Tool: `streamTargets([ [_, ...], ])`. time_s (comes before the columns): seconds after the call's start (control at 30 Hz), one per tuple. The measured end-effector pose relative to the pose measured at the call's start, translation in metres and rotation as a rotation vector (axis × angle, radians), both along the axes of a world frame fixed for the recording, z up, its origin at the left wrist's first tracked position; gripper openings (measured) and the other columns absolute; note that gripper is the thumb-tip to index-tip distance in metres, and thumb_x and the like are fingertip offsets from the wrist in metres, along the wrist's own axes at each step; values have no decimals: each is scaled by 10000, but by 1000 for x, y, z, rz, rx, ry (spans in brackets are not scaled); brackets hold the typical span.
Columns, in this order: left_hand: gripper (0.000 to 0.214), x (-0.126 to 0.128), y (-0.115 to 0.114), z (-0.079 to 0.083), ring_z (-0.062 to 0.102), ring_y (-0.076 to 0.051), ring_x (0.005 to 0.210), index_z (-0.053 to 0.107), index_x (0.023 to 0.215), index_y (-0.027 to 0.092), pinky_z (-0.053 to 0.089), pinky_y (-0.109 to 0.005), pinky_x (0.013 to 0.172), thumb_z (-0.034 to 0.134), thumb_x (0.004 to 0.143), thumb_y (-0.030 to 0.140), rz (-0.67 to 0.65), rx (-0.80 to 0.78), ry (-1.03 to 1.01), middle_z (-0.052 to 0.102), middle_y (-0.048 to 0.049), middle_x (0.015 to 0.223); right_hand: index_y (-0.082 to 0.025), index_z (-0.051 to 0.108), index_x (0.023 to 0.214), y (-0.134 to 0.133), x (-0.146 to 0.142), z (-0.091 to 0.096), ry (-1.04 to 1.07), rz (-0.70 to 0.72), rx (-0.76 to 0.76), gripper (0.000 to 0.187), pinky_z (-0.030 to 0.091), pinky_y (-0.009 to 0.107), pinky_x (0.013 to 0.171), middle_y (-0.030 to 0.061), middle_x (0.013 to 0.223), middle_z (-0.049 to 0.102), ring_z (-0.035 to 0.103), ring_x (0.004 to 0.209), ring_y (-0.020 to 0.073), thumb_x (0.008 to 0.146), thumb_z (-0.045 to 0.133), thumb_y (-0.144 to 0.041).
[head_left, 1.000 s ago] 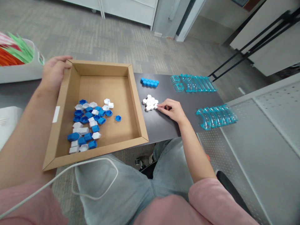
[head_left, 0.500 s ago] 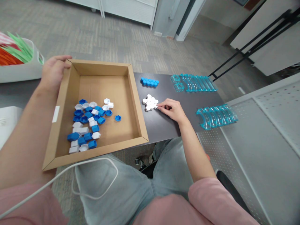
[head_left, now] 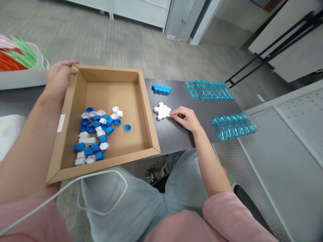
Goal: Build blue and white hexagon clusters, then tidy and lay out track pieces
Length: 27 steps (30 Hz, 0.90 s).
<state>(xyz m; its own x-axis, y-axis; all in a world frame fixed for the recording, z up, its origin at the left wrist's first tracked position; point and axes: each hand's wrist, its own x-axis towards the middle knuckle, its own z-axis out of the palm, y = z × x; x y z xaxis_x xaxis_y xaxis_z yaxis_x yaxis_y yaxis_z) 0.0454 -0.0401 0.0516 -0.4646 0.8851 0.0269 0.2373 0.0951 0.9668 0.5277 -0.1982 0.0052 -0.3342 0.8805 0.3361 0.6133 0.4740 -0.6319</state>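
Item: white hex cluster (head_left: 162, 111), 1 pc. group, flat on dark table (head_left: 174, 137), just R of cardboard box (head_left: 148, 112). We log its pcs. as packed side by side; joins too small to read.

Handling (our view): light pinch, fingertips low on the edge pc., push level along the table so neighbours don't tip or spread. We'd line up flat side to flat side & steady the box w/ the other hand, so its wall doesn't nudge the group.

Hands, qty 2, well apart. R hand (head_left: 186, 118): thumb & forefinger together on the cluster's R edge, pinching a white edge pc.; grip force n/a to us. Palm down, other fingers curled under, forearm running up & L from near R. L hand (head_left: 59, 77): clamped on box's far L corner, fingers over rim, arm extended along box's L side.

Adj. stock: blue hex cluster (head_left: 161, 89), beyond the white; loose blue & white pcs. (head_left: 103, 130), mostly box's L half; clear teal parts, 2 rows, far (head_left: 214, 90) & near (head_left: 234, 126), table's R end.
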Motion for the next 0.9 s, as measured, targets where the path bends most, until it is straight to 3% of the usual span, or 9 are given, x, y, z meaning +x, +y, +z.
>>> streamTargets([
  [0.2, 494, 8, -7, 8, 739, -281, 1391, 773, 1187, 78, 504, -601, 1394, 595, 728, 34, -8, 14, -13, 790, -75, 1176, -284, 913, 1090, 0, 0, 0, -3, -9, -20, 252, 481, 355, 691, 47, 912, 777, 558, 688, 186, 1144, 750, -468],
  [0.43, 612, 10, -11, 11, 720, -276, 1431, 777, 1270, 70, 496, -592, 1404, 558, 699, 35, -13, -21, -2, 811, -77, 1252, -288, 902, 1088, 0, 1, 1, 5, 0, -3, 223, 490, 363, 708, 39, 918, 762, 551, 688, 187, 1151, 744, -433],
  [0.63, 457, 11, -10, 10, 765, -295, 1344, 769, 1102, 122, 559, -586, 1363, 599, 686, 43, 25, -1, -19, 838, -70, 1166, -308, 914, 1123, -1, 0, 2, -14, -31, -46, 203, 492, 376, 705, 38, 904, 755, 529, 683, 196, 1121, 781, -461],
  [0.9, 421, 9, -8, 7, 769, -269, 1306, 771, 1115, 139, 587, -522, 1344, 646, 719, 71, 25, -9, -15, 847, -52, 1119, -303, 914, 1106, 0, 0, 1, -3, -33, -43, 213, 483, 372, 709, 37, 892, 746, 521, 678, 191, 1114, 792, -477],
])
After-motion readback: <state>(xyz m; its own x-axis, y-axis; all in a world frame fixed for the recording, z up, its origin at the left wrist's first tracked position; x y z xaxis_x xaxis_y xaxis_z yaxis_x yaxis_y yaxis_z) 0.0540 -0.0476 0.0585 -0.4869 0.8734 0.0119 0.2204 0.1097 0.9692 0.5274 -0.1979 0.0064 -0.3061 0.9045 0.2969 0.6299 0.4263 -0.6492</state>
